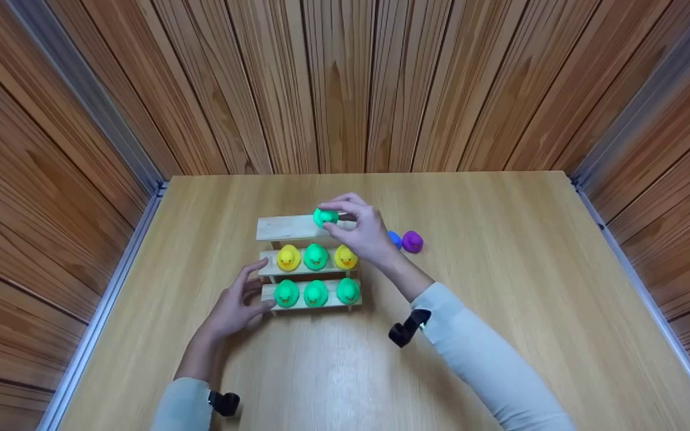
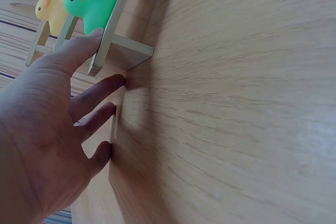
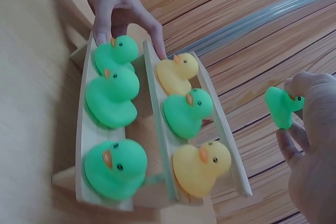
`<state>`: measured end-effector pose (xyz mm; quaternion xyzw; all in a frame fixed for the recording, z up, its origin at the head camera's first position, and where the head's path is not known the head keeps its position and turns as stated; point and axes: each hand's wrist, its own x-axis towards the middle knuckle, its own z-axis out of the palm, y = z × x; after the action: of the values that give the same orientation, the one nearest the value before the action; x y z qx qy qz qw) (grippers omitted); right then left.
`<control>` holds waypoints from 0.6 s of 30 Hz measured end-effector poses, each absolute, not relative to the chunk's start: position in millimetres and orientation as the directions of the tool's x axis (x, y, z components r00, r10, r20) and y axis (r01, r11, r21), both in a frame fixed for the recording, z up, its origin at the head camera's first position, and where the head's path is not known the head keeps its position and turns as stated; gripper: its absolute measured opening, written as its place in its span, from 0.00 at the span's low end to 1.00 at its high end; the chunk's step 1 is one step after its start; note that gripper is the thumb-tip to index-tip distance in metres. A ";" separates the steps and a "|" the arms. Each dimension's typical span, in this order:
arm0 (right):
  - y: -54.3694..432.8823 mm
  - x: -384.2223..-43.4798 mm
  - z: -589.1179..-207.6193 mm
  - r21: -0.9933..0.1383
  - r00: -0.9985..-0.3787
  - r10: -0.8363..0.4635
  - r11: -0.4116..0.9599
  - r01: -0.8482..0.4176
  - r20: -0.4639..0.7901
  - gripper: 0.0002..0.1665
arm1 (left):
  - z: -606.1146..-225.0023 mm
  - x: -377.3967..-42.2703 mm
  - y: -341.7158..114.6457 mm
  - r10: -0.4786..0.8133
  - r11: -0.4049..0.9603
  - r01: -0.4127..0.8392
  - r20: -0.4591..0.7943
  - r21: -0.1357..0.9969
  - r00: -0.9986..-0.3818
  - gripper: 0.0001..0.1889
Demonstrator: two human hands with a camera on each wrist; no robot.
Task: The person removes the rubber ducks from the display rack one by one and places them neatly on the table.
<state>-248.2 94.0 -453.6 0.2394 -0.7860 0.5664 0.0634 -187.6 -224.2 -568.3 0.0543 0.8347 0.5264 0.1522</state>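
Right hand [image 1: 364, 230] pinches green duck [image 1: 324, 216] over rack [image 1: 285, 228] top step; left hand [image 1: 234, 305], fingers spread, braces rack's end, steadying it.

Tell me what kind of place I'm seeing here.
Probably a staged tabletop booth: a light wooden table closed in by wood-plank walls, bearing only a stepped wooden rack and small rubber ducks.

Top shelf [image 1: 282, 227] bare at left; lower shelves packed w/ ducks [image 1: 315, 257].
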 end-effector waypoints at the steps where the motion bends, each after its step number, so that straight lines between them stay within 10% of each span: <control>1: 96.7 -248.4 -453.5 -0.858 -0.876 -0.303 0.243 -0.453 0.376 0.19 | -568.3 -187.8 -224.2 0.253 0.441 -0.068 -0.197 0.895 -0.947 0.45; 18: 139.3 -243.3 -458.8 -0.843 -0.882 -0.251 0.279 -0.460 0.398 0.20 | -568.5 -187.4 -223.6 0.253 0.443 -0.075 -0.205 0.893 -0.946 0.45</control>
<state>-243.3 139.3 -458.8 0.2239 -0.7941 0.5572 0.0936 -187.4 -223.6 -568.5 0.0531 0.8349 0.5252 0.1562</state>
